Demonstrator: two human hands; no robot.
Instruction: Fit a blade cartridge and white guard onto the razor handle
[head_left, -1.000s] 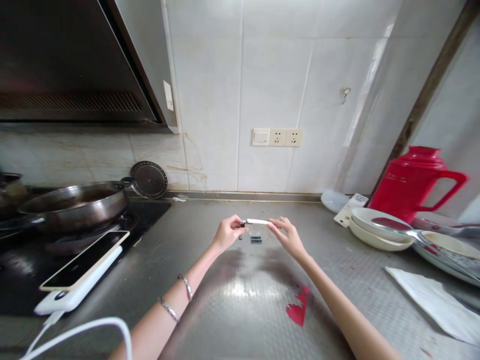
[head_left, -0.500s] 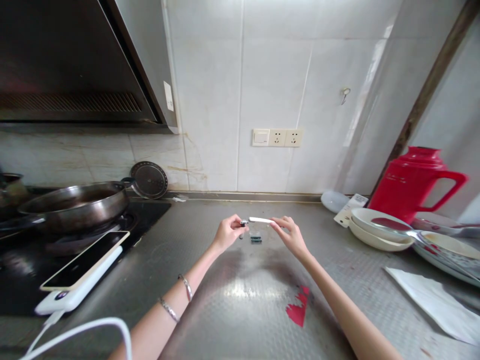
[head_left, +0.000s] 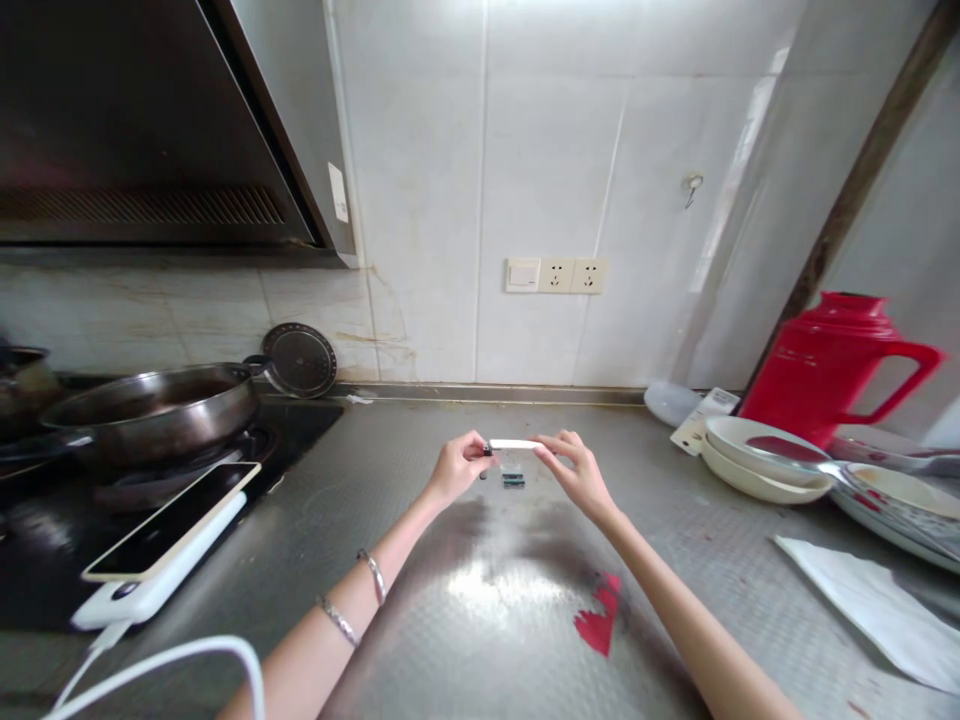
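Note:
My left hand point(head_left: 455, 470) pinches a small black-and-silver piece point(head_left: 488, 450) between thumb and fingertips. A slim white stick-shaped handle point(head_left: 514, 444) is gripped at its right end by my right hand point(head_left: 574, 470). The handle lies level in the air, and its left end meets the small piece at my left fingertips. Whether the two are joined, I cannot tell. Just below on the metal counter point(head_left: 420, 640) lie two short dark cylinders point(head_left: 514, 480), which look like batteries. A tiny dark round bit point(head_left: 483, 476) is beside my left fingers.
At left, a steel pan point(head_left: 157, 410) stands on a black stove, with a phone point(head_left: 176, 520) on a white power bank point(head_left: 142, 600) and cable. A torn red scrap point(head_left: 600, 615) lies in front. Bowls point(head_left: 765, 470), a red thermos point(head_left: 832, 370) and white paper point(head_left: 874, 605) are right.
My right hand has moved slightly left, bringing the white handle's end against the small piece in my left hand. Before, a small gap showed between them.

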